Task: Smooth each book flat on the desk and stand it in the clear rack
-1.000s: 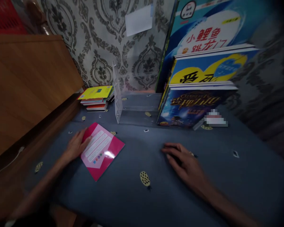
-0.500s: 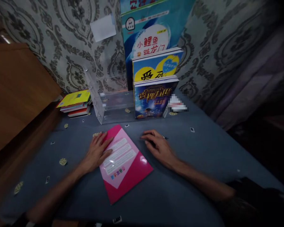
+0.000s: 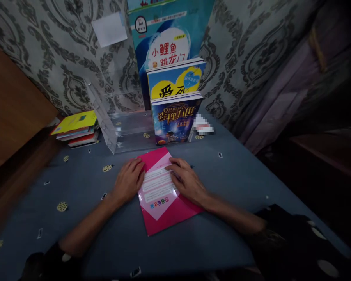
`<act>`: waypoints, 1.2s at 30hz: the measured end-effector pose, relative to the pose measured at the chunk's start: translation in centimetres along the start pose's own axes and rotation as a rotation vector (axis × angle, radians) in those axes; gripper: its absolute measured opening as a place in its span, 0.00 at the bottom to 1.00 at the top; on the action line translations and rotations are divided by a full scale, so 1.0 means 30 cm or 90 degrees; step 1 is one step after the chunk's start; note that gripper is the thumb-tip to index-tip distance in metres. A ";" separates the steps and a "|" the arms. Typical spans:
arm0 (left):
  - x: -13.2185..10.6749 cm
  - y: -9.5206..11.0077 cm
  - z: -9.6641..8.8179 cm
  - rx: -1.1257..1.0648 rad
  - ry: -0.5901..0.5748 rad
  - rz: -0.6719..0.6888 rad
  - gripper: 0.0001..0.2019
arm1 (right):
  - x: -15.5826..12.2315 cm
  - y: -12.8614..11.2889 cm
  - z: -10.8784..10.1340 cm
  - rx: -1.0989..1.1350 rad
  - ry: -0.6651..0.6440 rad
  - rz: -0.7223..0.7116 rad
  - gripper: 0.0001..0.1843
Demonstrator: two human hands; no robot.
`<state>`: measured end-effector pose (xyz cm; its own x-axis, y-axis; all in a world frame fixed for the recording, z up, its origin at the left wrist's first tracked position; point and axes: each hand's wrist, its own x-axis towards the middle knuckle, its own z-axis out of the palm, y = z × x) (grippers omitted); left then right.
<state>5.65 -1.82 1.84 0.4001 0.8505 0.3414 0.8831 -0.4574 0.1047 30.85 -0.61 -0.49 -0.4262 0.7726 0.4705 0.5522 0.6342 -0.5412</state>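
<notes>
A glossy pink book (image 3: 163, 218) lies flat and slightly turned on the blue cloth, its printed panel facing up. At its left edge is my left hand (image 3: 128, 181), fingers close together and closed on the edge; the fingers' undersides are hidden. My right hand (image 3: 188, 183) rests over the book's right side, with its fingers stretched out loosely across the cover. Beyond the hands, a clear acrylic stand (image 3: 103, 121) holds upright books, including a dark blue book (image 3: 175, 123) in front and a blue-and-yellow book (image 3: 178, 80) behind it.
A small stack of books (image 3: 76, 127) lies left of the stand. A large teal book (image 3: 163, 33) stands upright at the back against patterned wallpaper, where a white card (image 3: 109, 29) also shows. A wooden panel (image 3: 14, 105) borders the left; the table edge runs down the right.
The pink book has shifted right and turned a little. My left hand has moved from its cover to its left edge; my right hand has come from the cloth onto its right side.
</notes>
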 end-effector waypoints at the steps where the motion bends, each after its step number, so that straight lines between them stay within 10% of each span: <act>1: -0.012 0.004 -0.004 0.015 0.002 -0.009 0.17 | -0.008 -0.005 0.007 0.002 0.000 0.000 0.15; 9: -0.039 0.028 -0.011 0.096 -0.028 -0.042 0.17 | -0.023 -0.071 0.003 -0.045 -0.047 -0.038 0.17; 23: -0.030 0.053 -0.025 0.170 -0.062 -0.045 0.14 | 0.333 -0.147 0.198 0.120 -0.260 -0.127 0.24; 36: -0.041 0.048 -0.018 0.185 -0.012 -0.010 0.16 | 0.262 -0.044 0.102 -0.024 -0.225 -0.095 0.23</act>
<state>6.29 -3.64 2.06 0.3884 0.8625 0.3244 0.9211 -0.3531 -0.1638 24.56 4.72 1.78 -0.7208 0.6388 0.2692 0.4892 0.7439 -0.4553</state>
